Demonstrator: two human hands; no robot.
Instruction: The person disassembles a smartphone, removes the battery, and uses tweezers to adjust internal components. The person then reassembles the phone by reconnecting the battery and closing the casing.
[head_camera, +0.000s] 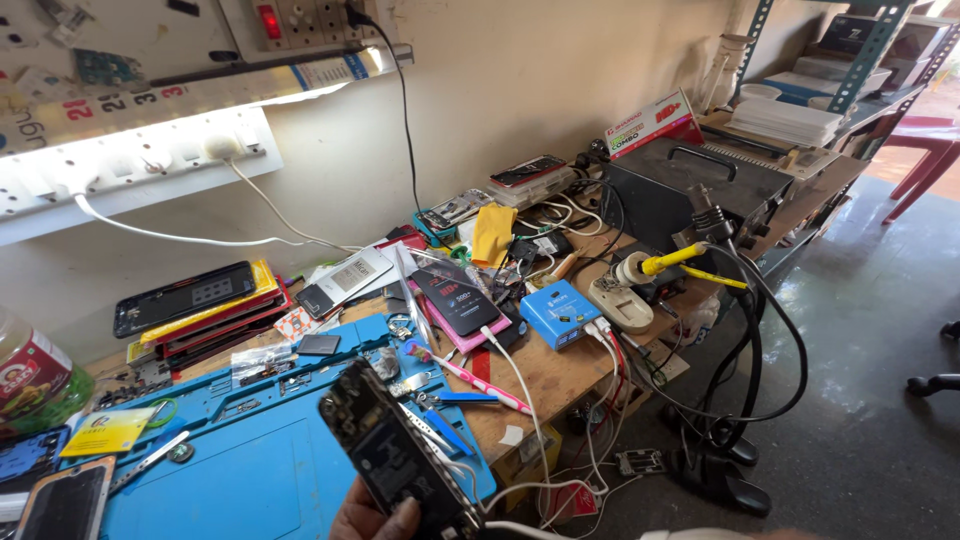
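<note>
Hand pinches opened phone over blue mat (other hand unseen); steady it low, clear of white cable.

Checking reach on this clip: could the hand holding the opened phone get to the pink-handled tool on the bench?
Probably not as things stand: the hand is full, gripping the opened phone. The pink-handled tool lies uncovered just past the blue mat, so the path itself looks free.

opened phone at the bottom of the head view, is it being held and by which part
Yes. A hand holds the opened phone by its lower end, with a thumb on its exposed inside, above the blue mat. Which hand it is cannot be told.
</note>
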